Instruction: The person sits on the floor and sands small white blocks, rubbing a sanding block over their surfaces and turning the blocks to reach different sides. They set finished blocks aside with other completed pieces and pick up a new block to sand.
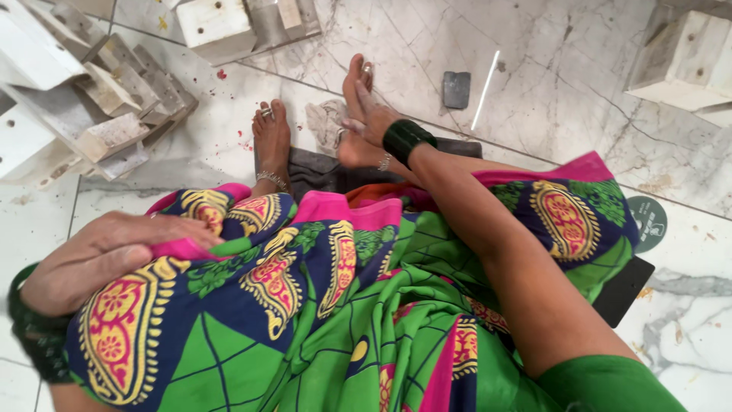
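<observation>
1. While seated on the white veined marble floor [549,69], a person draped in a bright green, navy and pink patterned cloth [343,305] reaches forward with the right hand [371,116], whose fingers lie loosely across the top of the right foot [355,114], touching it without clasping anything.

2. The left hand [103,259] rests on the near knee, its fingers curled over a pink fold of the patterned cloth and pressing it down; whether the fold is actually pinched cannot be told from this angle.

3. Dark green bangles circle both wrists, the right set [404,139] just behind the hand on the foot, the left set [34,336] at the lower left edge.

4. The left foot [271,141], wearing toe rings and a silver anklet, lies beside the right foot on a dark grey mat [316,172], with a crumpled pale rag [326,126] between the two feet.

5. A heap of whitish wooden blocks [91,107] sits to the left of the feet, more such blocks [229,27] lie at the top, and another block [682,61] stands at the upper right.

6. A small dark grey square pad [456,89] and a thin white stick [485,90] lie on the floor beyond the right hand, well apart from it.
</observation>
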`<state>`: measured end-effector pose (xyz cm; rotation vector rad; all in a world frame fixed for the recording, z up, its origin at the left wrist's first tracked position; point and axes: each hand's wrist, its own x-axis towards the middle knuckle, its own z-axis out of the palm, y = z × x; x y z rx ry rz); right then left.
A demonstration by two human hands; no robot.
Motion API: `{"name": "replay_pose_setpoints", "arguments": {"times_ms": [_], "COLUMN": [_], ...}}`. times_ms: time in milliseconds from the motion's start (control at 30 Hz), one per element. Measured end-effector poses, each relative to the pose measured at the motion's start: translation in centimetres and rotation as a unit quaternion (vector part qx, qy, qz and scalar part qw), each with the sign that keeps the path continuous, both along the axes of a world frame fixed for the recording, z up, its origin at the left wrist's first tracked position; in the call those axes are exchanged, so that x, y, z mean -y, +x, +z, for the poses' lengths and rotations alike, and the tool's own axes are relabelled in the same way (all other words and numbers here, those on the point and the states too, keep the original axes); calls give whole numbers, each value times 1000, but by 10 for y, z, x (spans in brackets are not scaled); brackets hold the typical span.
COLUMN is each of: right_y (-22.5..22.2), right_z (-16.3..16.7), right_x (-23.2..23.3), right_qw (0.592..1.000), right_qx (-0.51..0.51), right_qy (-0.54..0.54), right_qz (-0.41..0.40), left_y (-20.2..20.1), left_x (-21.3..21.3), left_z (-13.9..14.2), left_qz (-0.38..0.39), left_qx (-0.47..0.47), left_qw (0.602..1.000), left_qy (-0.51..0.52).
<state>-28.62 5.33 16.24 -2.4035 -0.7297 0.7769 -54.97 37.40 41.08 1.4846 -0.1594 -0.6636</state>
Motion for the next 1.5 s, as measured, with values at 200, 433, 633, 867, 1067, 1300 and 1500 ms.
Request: {"name": "replay_pose_setpoints", "arguments": {"times_ms": [200,433,633,867,1067,1300,1500], "right_y": [-43,-120,-110,-67,44,30,-40], "right_z": [36,-34,-63,-65,-44,-27,-27], "right_x": [-13,-20,-26,-30,-30,-77,-165], "right_qw": [998,989,986,990,994,980,440], "right_qx": [8,-59,-115,-40,88,51,-764], "right_qy": [-14,26,-8,61,38,164,411], "right_qz": [-55,131,124,121,-44,96,-233], "left_y": [-3,61,96,123,141,168,178], "left_x": [-9,6,-3,-23,-37,-42,-52], "left_z": [45,20,-19,-29,-31,-34,-35], "left_qz": [81,-71,-117,-150,-145,-157,-156], "left_qx": [-179,-72,-12,-52,-85,-34,-63], "left_qw": [974,993,990,983,982,981,979], "left_qy": [-108,-66,-75,-93,-84,-112,-115]}}
